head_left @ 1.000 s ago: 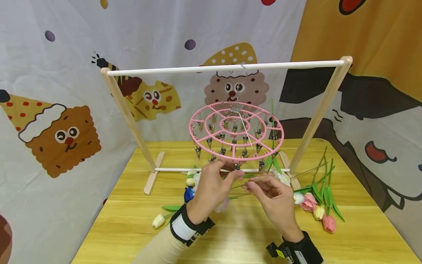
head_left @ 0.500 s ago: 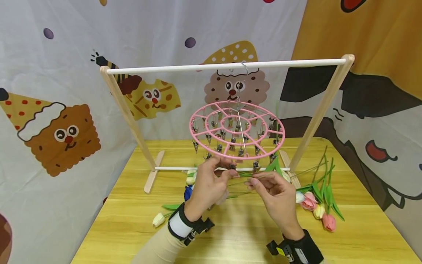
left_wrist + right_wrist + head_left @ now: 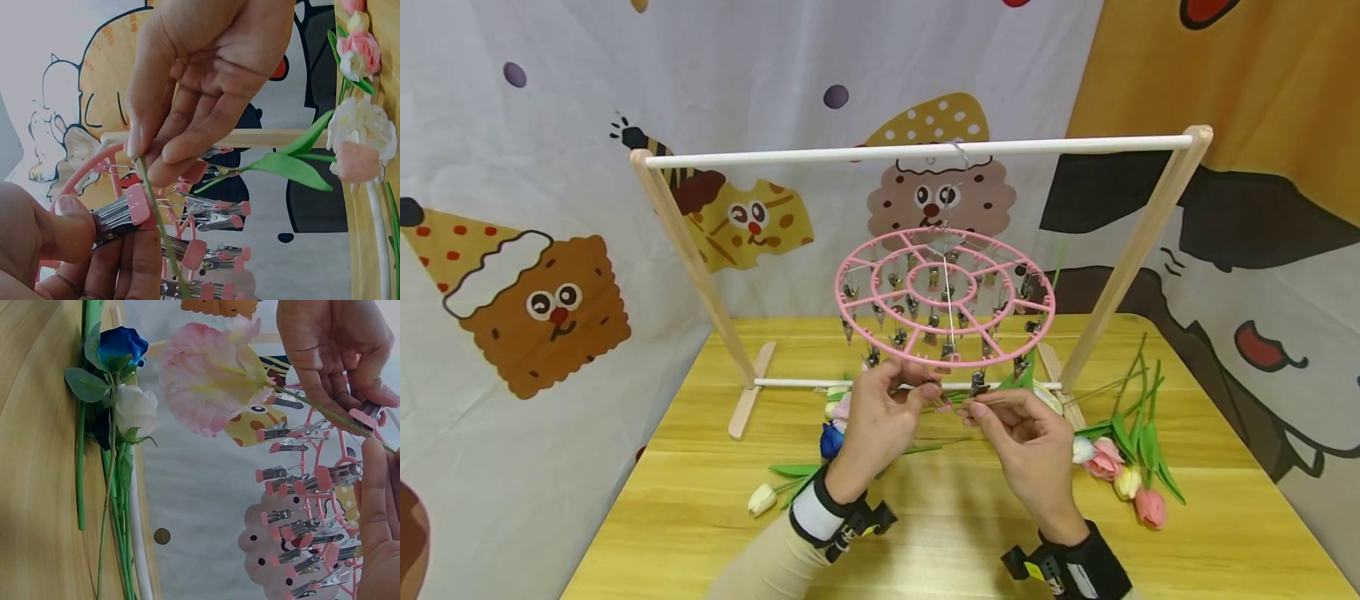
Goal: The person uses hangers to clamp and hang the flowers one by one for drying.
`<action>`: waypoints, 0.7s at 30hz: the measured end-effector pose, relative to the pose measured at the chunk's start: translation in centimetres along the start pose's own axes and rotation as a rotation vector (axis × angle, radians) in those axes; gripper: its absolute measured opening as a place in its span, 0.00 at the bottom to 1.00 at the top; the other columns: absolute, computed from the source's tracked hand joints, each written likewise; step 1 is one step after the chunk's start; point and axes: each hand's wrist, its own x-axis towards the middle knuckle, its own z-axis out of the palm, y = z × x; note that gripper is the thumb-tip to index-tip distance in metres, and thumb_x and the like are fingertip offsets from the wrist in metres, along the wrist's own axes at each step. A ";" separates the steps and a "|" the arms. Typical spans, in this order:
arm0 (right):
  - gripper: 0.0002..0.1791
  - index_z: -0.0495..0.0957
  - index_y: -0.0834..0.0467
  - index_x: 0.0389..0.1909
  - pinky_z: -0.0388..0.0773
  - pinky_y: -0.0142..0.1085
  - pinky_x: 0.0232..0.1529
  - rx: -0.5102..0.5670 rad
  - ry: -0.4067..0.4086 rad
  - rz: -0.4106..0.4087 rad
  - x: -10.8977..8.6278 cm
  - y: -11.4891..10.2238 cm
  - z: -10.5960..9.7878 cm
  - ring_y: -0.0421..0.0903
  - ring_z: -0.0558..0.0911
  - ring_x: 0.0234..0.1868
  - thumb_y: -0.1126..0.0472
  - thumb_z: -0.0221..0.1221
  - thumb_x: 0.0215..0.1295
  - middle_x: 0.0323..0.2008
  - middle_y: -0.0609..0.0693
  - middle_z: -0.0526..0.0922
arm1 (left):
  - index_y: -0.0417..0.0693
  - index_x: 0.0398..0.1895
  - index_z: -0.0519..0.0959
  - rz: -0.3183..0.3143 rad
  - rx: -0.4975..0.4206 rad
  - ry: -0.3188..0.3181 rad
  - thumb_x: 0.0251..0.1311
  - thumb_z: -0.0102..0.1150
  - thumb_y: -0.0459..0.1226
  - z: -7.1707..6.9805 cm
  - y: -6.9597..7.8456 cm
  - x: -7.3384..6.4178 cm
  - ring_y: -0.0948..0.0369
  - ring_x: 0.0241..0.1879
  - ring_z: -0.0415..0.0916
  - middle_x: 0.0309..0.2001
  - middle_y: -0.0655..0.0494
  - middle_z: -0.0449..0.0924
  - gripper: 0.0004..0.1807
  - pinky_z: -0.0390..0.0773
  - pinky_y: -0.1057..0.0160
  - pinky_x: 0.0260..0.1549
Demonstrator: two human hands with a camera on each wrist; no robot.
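Pink, the flower [image 3: 209, 378] points upper left in the right wrist view, the right hand [image 3: 1028, 442] pinching its slanting stem [image 3: 319, 410], the left hand [image 3: 882, 421] pinching a clip [image 3: 120, 217].

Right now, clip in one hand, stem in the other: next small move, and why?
I'd probably guide the stem between the pink tips of the clip: the left hand pinches the clip, the right hand pinches the stem, and the stem crosses right by those tips. Whether it already sits between them, I can't tell.
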 end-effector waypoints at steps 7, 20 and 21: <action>0.12 0.87 0.76 0.52 0.96 0.34 0.45 -0.022 0.039 -0.002 0.0 -0.2 0.2 0.42 0.98 0.43 0.86 0.66 0.73 0.44 0.52 0.98 | 0.37 0.46 0.89 -0.005 -0.002 0.002 0.77 0.75 0.29 0.4 -0.1 0.0 0.65 0.42 0.93 0.47 0.39 0.94 0.03 0.92 0.68 0.42; 0.12 0.86 0.78 0.53 0.95 0.32 0.46 0.039 0.037 -0.049 0.0 -0.3 0.2 0.45 0.98 0.44 0.88 0.64 0.73 0.45 0.54 0.98 | 0.39 0.45 0.88 -0.014 0.023 -0.004 0.78 0.75 0.31 0.8 0.0 0.0 0.55 0.46 0.94 0.48 0.41 0.95 0.04 0.91 0.69 0.44; 0.12 0.86 0.78 0.53 0.95 0.32 0.46 0.039 0.035 -0.049 0.0 -0.3 0.2 0.45 0.98 0.44 0.88 0.64 0.73 0.45 0.55 0.98 | 0.39 0.45 0.88 -0.015 0.021 -0.007 0.78 0.74 0.31 0.8 0.0 0.0 0.56 0.46 0.94 0.48 0.41 0.95 0.04 0.91 0.69 0.45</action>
